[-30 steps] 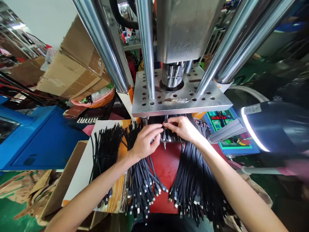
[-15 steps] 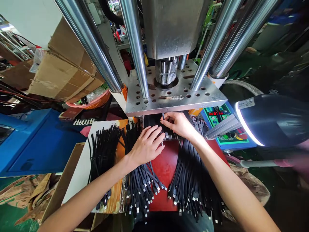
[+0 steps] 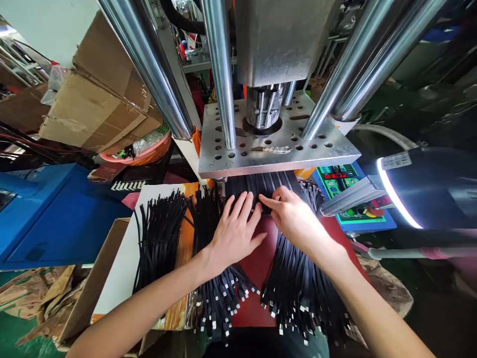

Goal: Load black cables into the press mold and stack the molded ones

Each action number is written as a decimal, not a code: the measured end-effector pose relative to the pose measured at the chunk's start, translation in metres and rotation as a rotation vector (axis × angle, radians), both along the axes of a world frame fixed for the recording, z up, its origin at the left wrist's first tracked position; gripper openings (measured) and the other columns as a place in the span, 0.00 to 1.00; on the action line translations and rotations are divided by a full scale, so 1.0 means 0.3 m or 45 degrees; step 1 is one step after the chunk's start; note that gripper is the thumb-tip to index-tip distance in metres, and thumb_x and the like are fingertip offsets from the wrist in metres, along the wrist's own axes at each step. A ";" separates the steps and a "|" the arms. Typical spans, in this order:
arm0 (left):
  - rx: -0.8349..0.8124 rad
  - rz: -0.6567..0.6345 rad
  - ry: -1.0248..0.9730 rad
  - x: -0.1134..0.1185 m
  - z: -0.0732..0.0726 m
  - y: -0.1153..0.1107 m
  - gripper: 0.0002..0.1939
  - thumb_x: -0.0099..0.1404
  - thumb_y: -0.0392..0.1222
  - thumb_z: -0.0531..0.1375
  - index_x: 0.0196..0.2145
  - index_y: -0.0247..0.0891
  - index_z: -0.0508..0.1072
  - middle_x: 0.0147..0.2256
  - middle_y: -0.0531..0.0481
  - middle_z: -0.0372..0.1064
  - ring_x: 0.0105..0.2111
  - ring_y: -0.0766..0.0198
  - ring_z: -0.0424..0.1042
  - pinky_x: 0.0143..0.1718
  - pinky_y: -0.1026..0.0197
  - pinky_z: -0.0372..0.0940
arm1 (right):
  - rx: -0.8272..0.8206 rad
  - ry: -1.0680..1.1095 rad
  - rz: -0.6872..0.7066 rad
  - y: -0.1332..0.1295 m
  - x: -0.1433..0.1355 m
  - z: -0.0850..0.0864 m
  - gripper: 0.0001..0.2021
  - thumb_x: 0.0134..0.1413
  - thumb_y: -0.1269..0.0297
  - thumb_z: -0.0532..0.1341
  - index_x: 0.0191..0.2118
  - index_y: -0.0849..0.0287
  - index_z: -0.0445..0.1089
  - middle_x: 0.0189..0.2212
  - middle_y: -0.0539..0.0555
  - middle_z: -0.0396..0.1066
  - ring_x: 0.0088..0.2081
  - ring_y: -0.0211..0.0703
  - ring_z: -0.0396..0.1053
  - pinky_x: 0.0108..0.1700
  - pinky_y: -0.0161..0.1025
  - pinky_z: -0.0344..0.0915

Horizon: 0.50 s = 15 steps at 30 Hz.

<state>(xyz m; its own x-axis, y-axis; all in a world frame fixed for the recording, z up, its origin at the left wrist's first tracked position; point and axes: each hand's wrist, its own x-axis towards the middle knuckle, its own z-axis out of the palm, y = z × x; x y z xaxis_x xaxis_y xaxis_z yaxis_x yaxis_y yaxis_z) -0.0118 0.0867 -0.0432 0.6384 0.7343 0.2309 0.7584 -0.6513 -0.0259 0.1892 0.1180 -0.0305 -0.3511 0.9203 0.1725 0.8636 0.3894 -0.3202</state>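
Beneath the metal press plate (image 3: 279, 158) lies a black grooved block (image 3: 238, 185), with thin black strips running side by side across it. My left hand (image 3: 236, 231) is open, its fingertips resting on the block's front edge. My right hand (image 3: 294, 214) touches the same edge with its index fingertip; the other fingers are bent and I see nothing held in them. Bundles of black cables with metal-tipped plugs flank my hands: one bundle (image 3: 221, 283) at the left, another (image 3: 298, 283) at the right, both over a red surface (image 3: 257, 258).
More black cables (image 3: 160, 233) lie on a white and wooden board at left. Steel columns (image 3: 219, 74) rise from the press plate, where a small taped tool (image 3: 272, 149) lies. On the right are a control panel (image 3: 354, 199) and a lit lamp (image 3: 402, 194). Cardboard boxes (image 3: 97, 99) stand back left.
My right hand has let go of the small dark strip it pinched and come down to the block's front edge. My left hand has shifted slightly right. Strips now show across the block.
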 end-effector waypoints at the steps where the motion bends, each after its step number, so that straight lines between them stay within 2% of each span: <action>1: -0.039 0.003 0.003 0.000 0.010 0.010 0.36 0.77 0.57 0.62 0.70 0.25 0.67 0.73 0.22 0.58 0.75 0.35 0.59 0.75 0.34 0.55 | -0.020 -0.134 -0.012 -0.011 -0.008 0.009 0.26 0.69 0.76 0.55 0.66 0.56 0.77 0.46 0.64 0.73 0.44 0.54 0.73 0.48 0.45 0.71; 4: -0.158 0.042 -0.016 -0.003 0.046 0.076 0.35 0.80 0.55 0.57 0.72 0.24 0.64 0.74 0.25 0.59 0.75 0.40 0.58 0.76 0.36 0.53 | -0.077 -0.373 -0.085 0.027 -0.056 0.040 0.28 0.71 0.74 0.54 0.73 0.59 0.69 0.49 0.69 0.74 0.45 0.58 0.74 0.47 0.48 0.70; 8: -0.222 0.076 -0.040 0.001 0.079 0.208 0.29 0.82 0.48 0.52 0.71 0.25 0.64 0.74 0.26 0.59 0.75 0.42 0.59 0.75 0.35 0.53 | -0.092 -0.315 -0.187 0.151 -0.111 0.058 0.27 0.73 0.72 0.50 0.72 0.60 0.70 0.58 0.73 0.74 0.54 0.63 0.74 0.50 0.50 0.71; 12: -0.191 0.142 -0.061 0.020 0.074 0.306 0.22 0.79 0.42 0.53 0.62 0.26 0.72 0.64 0.25 0.73 0.65 0.41 0.73 0.68 0.40 0.65 | -0.081 -0.220 -0.194 0.237 -0.118 0.039 0.24 0.72 0.73 0.50 0.63 0.64 0.76 0.54 0.73 0.79 0.56 0.62 0.75 0.52 0.49 0.71; 15: -0.157 0.184 -0.091 0.037 0.071 0.366 0.17 0.78 0.39 0.54 0.54 0.27 0.77 0.53 0.28 0.80 0.55 0.44 0.80 0.63 0.45 0.70 | -0.060 -0.131 -0.165 0.297 -0.122 0.033 0.25 0.73 0.74 0.47 0.64 0.68 0.75 0.54 0.71 0.81 0.56 0.61 0.76 0.59 0.51 0.68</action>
